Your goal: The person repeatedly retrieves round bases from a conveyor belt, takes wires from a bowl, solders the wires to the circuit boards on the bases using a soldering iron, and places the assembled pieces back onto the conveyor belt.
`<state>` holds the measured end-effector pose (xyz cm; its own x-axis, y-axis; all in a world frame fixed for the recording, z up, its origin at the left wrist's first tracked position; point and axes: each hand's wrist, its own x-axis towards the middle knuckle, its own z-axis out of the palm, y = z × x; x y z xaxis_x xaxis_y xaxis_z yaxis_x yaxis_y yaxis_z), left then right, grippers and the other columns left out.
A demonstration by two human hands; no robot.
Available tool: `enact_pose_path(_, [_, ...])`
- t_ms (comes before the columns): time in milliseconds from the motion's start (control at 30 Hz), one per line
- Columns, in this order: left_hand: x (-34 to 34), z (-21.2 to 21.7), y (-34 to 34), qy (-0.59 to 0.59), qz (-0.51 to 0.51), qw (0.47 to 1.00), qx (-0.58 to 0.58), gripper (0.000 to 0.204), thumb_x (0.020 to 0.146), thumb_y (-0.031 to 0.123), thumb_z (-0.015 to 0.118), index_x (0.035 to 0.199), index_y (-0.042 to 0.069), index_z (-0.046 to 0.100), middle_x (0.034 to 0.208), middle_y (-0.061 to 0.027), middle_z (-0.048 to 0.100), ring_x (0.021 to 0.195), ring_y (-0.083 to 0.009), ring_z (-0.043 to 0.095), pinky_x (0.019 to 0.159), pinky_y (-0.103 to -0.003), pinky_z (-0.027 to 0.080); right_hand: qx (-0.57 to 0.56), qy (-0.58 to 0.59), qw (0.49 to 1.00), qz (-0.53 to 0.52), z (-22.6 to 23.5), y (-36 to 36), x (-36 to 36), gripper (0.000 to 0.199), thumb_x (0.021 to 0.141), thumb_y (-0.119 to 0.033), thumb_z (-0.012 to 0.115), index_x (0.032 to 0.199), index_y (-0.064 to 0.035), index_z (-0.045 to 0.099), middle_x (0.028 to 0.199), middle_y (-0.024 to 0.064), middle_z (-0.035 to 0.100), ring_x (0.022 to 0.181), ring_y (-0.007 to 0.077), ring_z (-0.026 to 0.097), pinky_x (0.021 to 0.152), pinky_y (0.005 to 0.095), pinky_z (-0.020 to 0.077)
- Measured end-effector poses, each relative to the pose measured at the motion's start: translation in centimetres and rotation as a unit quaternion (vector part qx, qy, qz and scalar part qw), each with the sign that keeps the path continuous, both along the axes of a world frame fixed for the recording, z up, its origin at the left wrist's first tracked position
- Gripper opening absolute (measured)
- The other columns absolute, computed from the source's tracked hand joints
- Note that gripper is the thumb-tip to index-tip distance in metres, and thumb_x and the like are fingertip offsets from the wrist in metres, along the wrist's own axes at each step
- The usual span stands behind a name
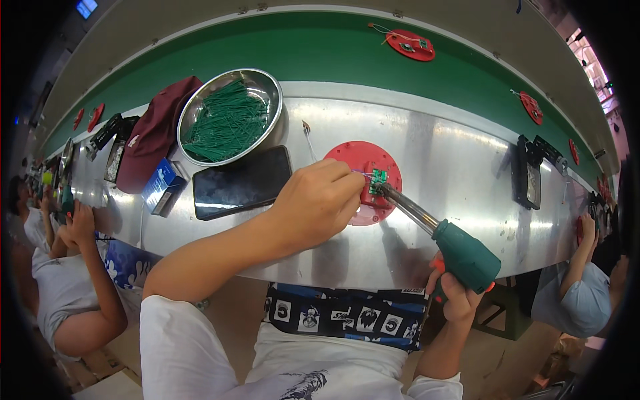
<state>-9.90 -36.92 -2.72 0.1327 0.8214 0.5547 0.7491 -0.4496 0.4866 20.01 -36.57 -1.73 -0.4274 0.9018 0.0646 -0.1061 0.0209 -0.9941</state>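
On the steel workbench (453, 167), near its front edge, lies a red round disc (353, 160) with a small green circuit board (379, 179) on its right part. The left hand (319, 203) rests over the disc, its fingers curled and pressed together at the tips, pinching a thin wire beside the green board; the wire itself is too fine to see well. The right hand (455, 293) is closed around the green handle of a soldering iron (443, 240), and the metal tip of this iron touches the green board from the right side.

Behind the left hand a black phone (241, 181) lies flat on the bench. Just behind the phone stands a round metal bowl (270, 90) full of short green wires (227, 123). Left of the bowl are a dark red cap (155, 130) and a small blue box (160, 187). Beyond the bench runs a green conveyor belt (320, 50), and another red disc (411, 45) lies on it. Other persons sit at both ends of the bench.
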Motion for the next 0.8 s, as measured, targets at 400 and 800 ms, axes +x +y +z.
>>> enact_pose_path(400, [-0.1,0.2,0.5,-0.001,-0.006,1.0,0.0,0.009,0.077,-0.002,0.068,0.085,-0.001,0.066,0.074,-0.013,0.062,0.065,-0.0293,0.061,0.06,-0.038,0.05,0.065,0.081,0.993,-0.062,-2.1,1.8,2.0,0.062,0.09,-0.024,0.064,0.133,0.0143,0.041,0.097,0.0295,0.061,0.046,0.0262,0.059,0.036,0.0299,0.0453])
enact_pose_path(800, [0.0,0.4,0.2,-0.016,0.002,1.0,0.0,0.008,0.078,-0.001,0.069,0.086,0.0,0.067,0.071,-0.0125,0.062,0.062,-0.0276,0.061,0.056,-0.036,0.049,0.06,0.11,0.984,-0.13,-1.7,3.9,3.1,0.049,0.094,-0.019,0.055,0.129,0.0127,0.042,0.098,0.0276,0.06,0.044,0.0228,0.057,0.036,0.0312,0.0469])
